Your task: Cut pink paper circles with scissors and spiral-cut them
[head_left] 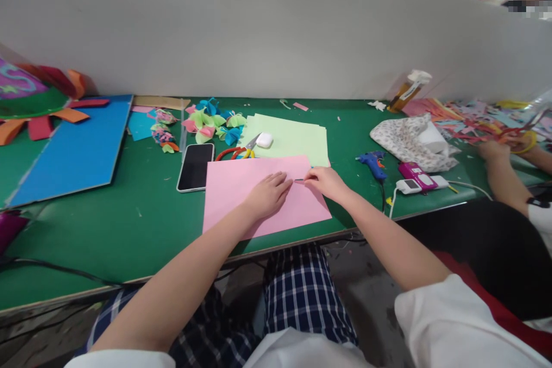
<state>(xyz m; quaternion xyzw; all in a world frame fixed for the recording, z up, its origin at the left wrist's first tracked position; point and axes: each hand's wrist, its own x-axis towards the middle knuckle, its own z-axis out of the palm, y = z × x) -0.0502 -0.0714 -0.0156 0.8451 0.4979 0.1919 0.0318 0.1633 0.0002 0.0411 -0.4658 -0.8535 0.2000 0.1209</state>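
Note:
A sheet of pink paper [233, 184] lies at the front edge of the green table. My left hand [269, 192] rests flat on it with the fingers stretched to the right. On the right part of the sheet, my right hand [325, 181] is closed on a thin dark stick [299, 180], whose tip points left towards my left fingertips. Its exact kind is too small to make out. Light green paper [297, 138] lies behind the pink sheet, with scissors [241, 152] with red and yellow handles and a small white case [264, 140] at its left.
A phone [196, 167], coloured paper flowers [211, 121] and a blue board [81, 149] lie to the left. On the right are a blue glue gun [373, 165], a patterned cloth [397, 138], a pink-and-white device [418, 177] with cables, and another person's hands [495, 152] with scissors.

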